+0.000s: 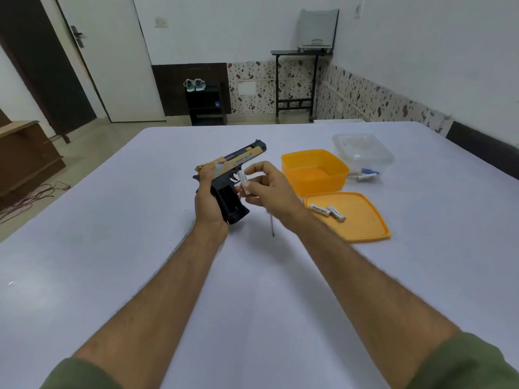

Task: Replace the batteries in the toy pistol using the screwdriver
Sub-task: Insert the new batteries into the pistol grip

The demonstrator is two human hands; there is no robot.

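Observation:
My left hand (209,202) grips the black and gold toy pistol (236,164) by its handle, barrel pointing away to the right. The battery bay in the grip (229,199) is open and faces me. My right hand (266,186) pinches a white battery (243,179) between thumb and fingers, just right of the open grip. The screwdriver's metal shaft (271,226) lies on the table under my right wrist; its handle is hidden. Three white batteries (327,211) lie on the orange lid (356,220).
An orange box (314,171) stands right of the pistol. Behind it is a clear plastic box (362,150), with a few small batteries and a blue item (366,174) beside it. The white table (196,276) stretches wide. A doorway and cabinet are at the left.

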